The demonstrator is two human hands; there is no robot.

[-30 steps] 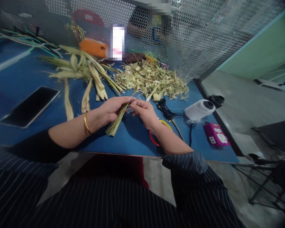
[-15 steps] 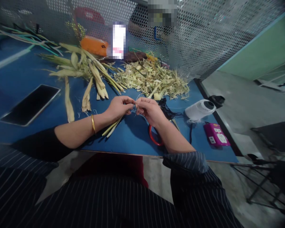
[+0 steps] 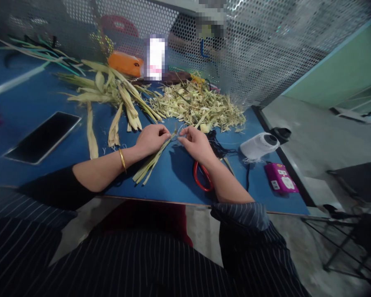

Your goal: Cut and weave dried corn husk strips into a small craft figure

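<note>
Over the middle of the blue table, my left hand (image 3: 153, 139) pinches a bundle of narrow dried husk strips (image 3: 148, 166) close to its upper end. The loose ends fan out below, toward the table's near edge. Just to the right, my right hand (image 3: 195, 142) has its thumb and fingertips drawn together on thin white thread (image 3: 179, 128), which curls by the tip of the bundle. A line of thread runs from behind this hand to a white spool (image 3: 256, 145). Red-handled scissors (image 3: 202, 177) lie under my right wrist, their blades hidden.
A heap of husk scraps (image 3: 200, 105) lies behind my hands, with long husks (image 3: 106, 88) to its left. Black cords (image 3: 218, 144) are beside my right hand. A phone (image 3: 43, 138) rests at left, a purple packet (image 3: 280, 178) at right. A perforated metal screen (image 3: 247, 53) stands behind.
My hands, touching before, have moved slightly apart. The tip of the husk bundle now shows between them, and more of its strips are visible below my left hand.
</note>
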